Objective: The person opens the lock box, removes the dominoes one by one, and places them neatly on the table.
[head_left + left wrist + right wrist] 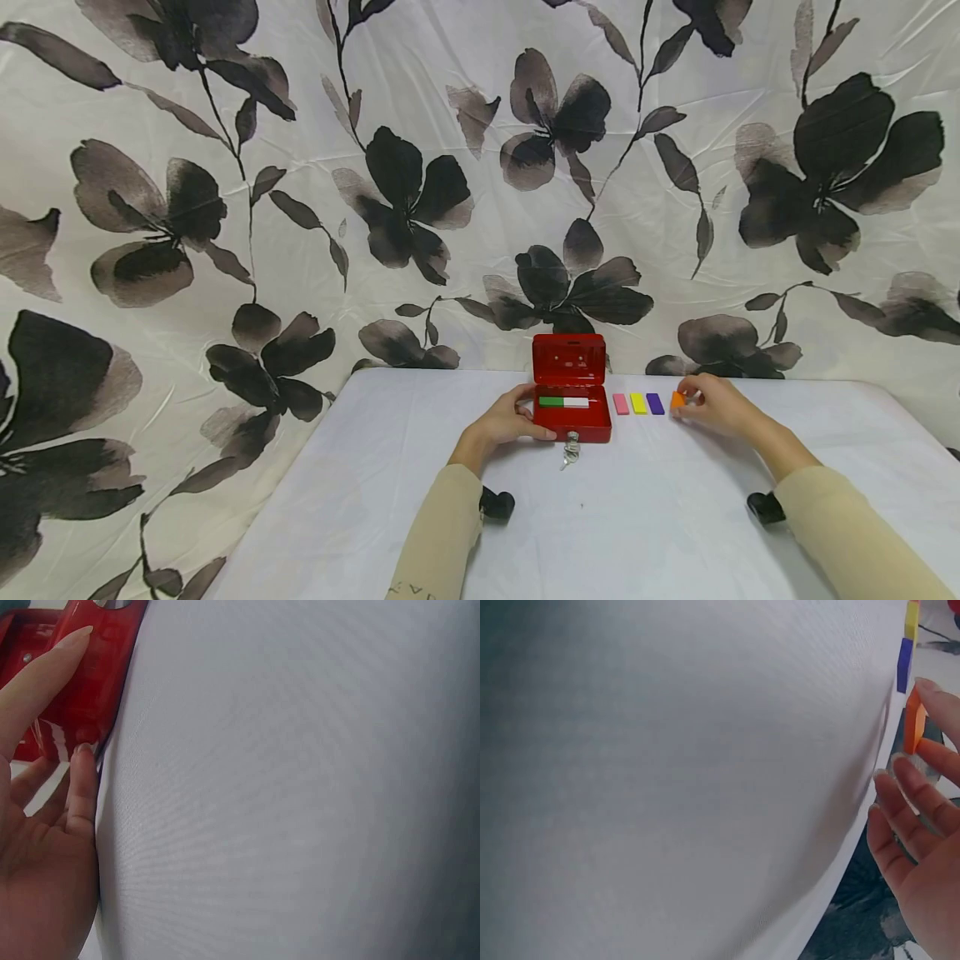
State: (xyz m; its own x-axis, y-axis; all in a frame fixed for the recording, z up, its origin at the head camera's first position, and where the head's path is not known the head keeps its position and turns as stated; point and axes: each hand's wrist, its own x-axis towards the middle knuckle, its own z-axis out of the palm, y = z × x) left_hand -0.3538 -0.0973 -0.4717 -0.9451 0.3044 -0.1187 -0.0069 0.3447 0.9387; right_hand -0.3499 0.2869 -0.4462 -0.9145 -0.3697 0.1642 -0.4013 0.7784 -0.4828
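A red metal cash box (595, 427) stands with its lid raised, and keys (572, 451) hang from the lock at its front. Inside lie a green block (551, 402) and a white block (576, 402), end to end. My left hand (512, 419) grips the box at its left front corner, thumb along the front and fingers at the side. Between thumb and forefinger, my right hand (716, 403) pinches an orange block (913, 724), held on edge at the right end of a row. That row has a pink block (621, 404), a yellow block (638, 403) and a purple block (656, 404).
A white cloth covers the table (600, 533), whose far edge runs just behind the box and blocks. Behind it hangs a flowered curtain (450, 75). Black wrist cameras sit below the left sleeve (438, 533) and right sleeve (840, 517).
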